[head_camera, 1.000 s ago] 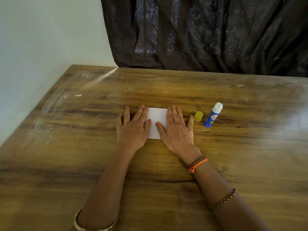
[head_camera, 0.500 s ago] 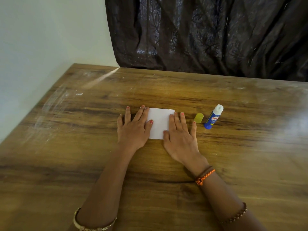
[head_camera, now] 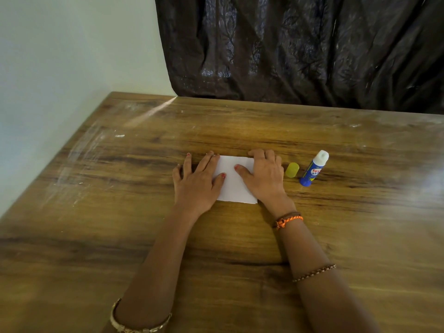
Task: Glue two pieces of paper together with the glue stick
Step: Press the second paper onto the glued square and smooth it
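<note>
A white paper (head_camera: 234, 186) lies flat on the wooden table (head_camera: 120, 212); I cannot tell whether it is one sheet or two stacked. My left hand (head_camera: 197, 183) rests palm down on its left edge, fingers spread. My right hand (head_camera: 264, 176) presses on its right part, fingers curled over the far right corner, thumb on the paper. To the right lies the uncapped blue glue stick (head_camera: 313, 169), white tip pointing away. Its yellow cap (head_camera: 292, 169) sits between the stick and my right hand.
A dark curtain (head_camera: 300, 49) hangs behind the table's far edge. A pale wall (head_camera: 60, 68) runs along the table's left side. Bare wood extends on all sides of the paper.
My right hand slid rightward across the paper and then forward, its fingers now curled at the far right corner. More of the paper shows. My left hand stayed put.
</note>
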